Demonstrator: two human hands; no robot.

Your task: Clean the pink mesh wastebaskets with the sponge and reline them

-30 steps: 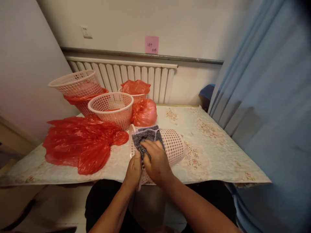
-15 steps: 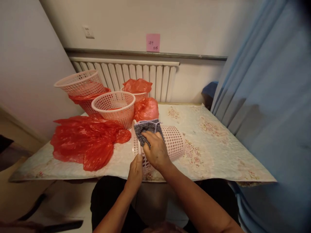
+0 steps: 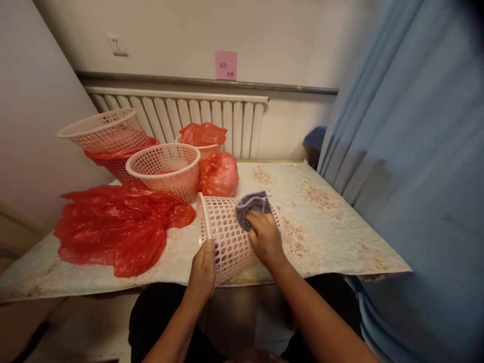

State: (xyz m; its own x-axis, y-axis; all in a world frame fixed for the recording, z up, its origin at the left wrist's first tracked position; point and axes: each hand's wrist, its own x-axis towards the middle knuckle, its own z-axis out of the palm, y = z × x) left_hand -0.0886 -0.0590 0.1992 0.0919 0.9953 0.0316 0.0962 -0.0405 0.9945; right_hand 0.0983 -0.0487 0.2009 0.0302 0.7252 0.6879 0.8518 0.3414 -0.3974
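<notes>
- Cloth [image 3: 257,204] and right hand [image 3: 267,241] are sitting farther along the basket [image 3: 227,224], toward its base; half a second ago both were nearer the rim [image 3: 205,217].

- Where's the basket?

- Lying on its side on the bench [image 3: 336,242], under the right fingers. Mouth is facing left, at the left fingers; base is pointing right, partly hidden by the cloth.

- Why like that?

- My read: lying down is presenting the outer wall to the cloth, and the left hand [image 3: 202,269] is holding the near part of the rim to stop it rolling. Red plastic heap [image 3: 117,227] is lying left of the left fingers, upright basket [image 3: 181,184] is standing beyond them; probably parked there to leave room.

- Fingers?

- Right ones are curling closely over the folded cloth, seemingly pressing it onto the lattice; some blur there. Left thumb is lying against the rim; other left fingers are mostly hidden, can't tell how far they're wrapping.

- Pose?

- Right forearm [image 3: 313,300] is slanting in from near right, palm facing down. Left forearm [image 3: 170,333] is angling up from near left, thumb uppermost.
</notes>
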